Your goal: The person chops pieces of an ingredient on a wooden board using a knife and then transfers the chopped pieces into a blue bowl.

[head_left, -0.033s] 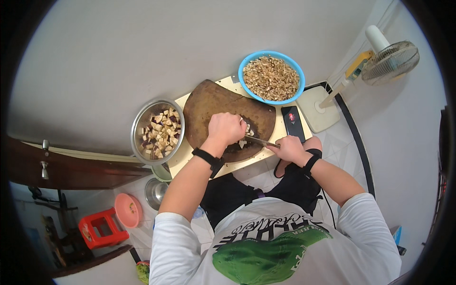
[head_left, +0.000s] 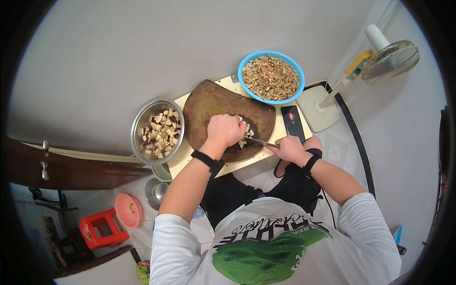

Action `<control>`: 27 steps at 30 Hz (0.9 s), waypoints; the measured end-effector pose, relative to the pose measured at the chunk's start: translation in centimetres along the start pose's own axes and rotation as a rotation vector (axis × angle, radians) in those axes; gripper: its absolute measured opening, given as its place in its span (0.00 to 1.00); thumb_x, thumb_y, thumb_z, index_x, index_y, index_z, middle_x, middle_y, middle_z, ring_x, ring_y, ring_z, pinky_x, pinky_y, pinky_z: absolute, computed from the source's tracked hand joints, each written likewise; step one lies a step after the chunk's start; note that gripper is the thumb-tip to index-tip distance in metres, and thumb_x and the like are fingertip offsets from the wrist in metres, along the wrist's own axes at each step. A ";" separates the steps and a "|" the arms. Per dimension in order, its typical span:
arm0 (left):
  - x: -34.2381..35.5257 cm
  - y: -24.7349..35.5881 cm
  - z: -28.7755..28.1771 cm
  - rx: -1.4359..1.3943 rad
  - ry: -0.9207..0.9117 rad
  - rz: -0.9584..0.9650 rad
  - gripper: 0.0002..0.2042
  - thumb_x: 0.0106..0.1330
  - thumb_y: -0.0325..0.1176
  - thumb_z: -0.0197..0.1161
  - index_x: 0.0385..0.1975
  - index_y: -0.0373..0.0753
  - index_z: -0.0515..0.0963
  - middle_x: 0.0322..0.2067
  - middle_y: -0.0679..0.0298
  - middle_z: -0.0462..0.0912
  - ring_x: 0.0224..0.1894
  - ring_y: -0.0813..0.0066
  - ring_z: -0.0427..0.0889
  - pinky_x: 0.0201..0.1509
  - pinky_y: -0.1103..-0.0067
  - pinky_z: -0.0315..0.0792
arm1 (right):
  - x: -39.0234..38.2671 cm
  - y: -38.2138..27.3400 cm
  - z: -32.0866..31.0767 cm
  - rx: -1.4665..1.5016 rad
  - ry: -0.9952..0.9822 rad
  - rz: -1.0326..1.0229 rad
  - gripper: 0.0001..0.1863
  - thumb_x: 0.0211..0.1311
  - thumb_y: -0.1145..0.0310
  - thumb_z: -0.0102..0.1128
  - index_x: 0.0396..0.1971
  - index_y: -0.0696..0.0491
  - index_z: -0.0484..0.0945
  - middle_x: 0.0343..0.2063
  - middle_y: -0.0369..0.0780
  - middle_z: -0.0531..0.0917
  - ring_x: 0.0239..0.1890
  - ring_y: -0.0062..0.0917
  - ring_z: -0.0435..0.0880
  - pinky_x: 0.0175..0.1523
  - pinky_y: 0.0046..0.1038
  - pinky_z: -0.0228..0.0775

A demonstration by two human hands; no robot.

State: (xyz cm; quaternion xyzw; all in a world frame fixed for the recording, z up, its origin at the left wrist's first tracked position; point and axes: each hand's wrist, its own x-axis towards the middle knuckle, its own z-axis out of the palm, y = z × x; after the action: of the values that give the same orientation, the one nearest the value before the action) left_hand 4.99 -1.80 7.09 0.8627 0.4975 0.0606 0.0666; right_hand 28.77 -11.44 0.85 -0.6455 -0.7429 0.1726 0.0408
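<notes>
My right hand [head_left: 289, 148] is wrapped round the handle of a knife [head_left: 259, 141]. The blade lies low over a worn, dark wooden chopping board [head_left: 204, 102], pointing left toward my other hand. Curled closed above the board's middle is my left hand [head_left: 225, 129]; its fingertips face away from view, and whatever they grip is hidden. Small pale chopped pieces [head_left: 248, 129] lie beside its knuckles and around the blade. A steel bowl [head_left: 136, 137] to the left holds pale chunks with dark purple skin, like diced eggplant [head_left: 164, 130].
Beyond the board, a blue basin [head_left: 241, 80] is full of finely chopped brownish pieces [head_left: 270, 78]. A phone [head_left: 292, 124] lies on the pale table's right end. A standing fan [head_left: 392, 61] is at the right, a red stool [head_left: 102, 228] and pink basin [head_left: 128, 210] at lower left.
My left hand sits very slightly nearer to me, with a little more of the pale pieces showing beside it. The other things look the same.
</notes>
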 end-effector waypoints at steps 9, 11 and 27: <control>-5.4 -3.2 5.1 -0.105 0.237 -0.111 0.12 0.60 0.39 0.58 0.20 0.40 0.81 0.20 0.54 0.83 0.25 0.53 0.84 0.32 0.61 0.78 | 0.9 -2.6 -1.5 -0.193 -0.084 -0.120 0.20 0.58 0.52 0.62 0.21 0.54 0.87 0.19 0.46 0.85 0.26 0.40 0.87 0.33 0.39 0.80; -6.3 -3.8 6.1 -0.201 0.406 -0.129 0.10 0.58 0.36 0.59 0.17 0.41 0.77 0.18 0.57 0.81 0.22 0.54 0.82 0.29 0.62 0.75 | 1.2 -3.5 -2.6 -0.252 -0.104 -0.136 0.16 0.56 0.56 0.63 0.21 0.54 0.87 0.20 0.46 0.86 0.27 0.40 0.88 0.34 0.39 0.80; -5.6 -2.7 6.9 -0.184 0.547 -0.219 0.09 0.56 0.34 0.60 0.16 0.40 0.75 0.17 0.58 0.79 0.22 0.56 0.80 0.29 0.64 0.74 | 5.6 -1.5 -4.1 -0.304 -0.208 -0.213 0.16 0.54 0.54 0.67 0.27 0.52 0.88 0.26 0.46 0.87 0.34 0.41 0.88 0.41 0.39 0.80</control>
State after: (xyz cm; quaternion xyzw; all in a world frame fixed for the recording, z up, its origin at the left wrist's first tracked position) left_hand 1.12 -5.69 -0.40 0.7458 0.5796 0.3280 0.0142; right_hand 27.62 -5.35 4.26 -0.5408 -0.8246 0.1192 -0.1160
